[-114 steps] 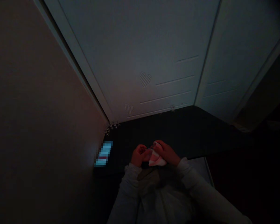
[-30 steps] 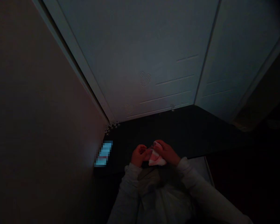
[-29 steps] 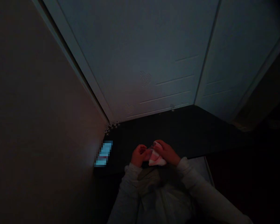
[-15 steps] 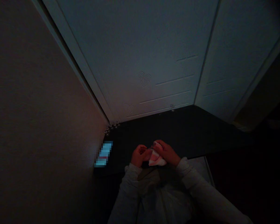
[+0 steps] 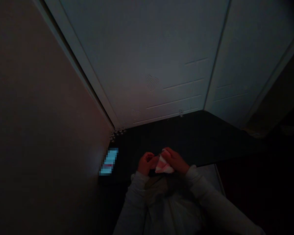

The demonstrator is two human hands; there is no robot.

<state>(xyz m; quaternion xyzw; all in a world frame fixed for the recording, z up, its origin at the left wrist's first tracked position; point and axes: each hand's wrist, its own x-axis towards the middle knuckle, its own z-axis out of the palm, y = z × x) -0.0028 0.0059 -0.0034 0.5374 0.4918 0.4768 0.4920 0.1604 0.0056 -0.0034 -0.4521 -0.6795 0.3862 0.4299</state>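
A pink and white cloth [image 5: 163, 165] hangs from my right hand [image 5: 174, 160], whose fingers are wrapped round its upper part. Just to the left, my left hand [image 5: 146, 163] has its fingers curled and pressed together beside the cloth. Something small and dark seems to lie between the fingertips of both hands, but the dim light hides what it is. Both hands are above the near part of a dark table [image 5: 186, 137].
A lit phone, blurred out [image 5: 109, 161], lies at the table's left end. Several small shiny objects [image 5: 117, 132] stand in the back left corner, and another [image 5: 181, 113] by the white panel [image 5: 137, 49]. A brownish wall [image 5: 39, 114] rises on the left.
The lower part of the cloth has swung slightly left. Both hands have stayed almost in the same place.
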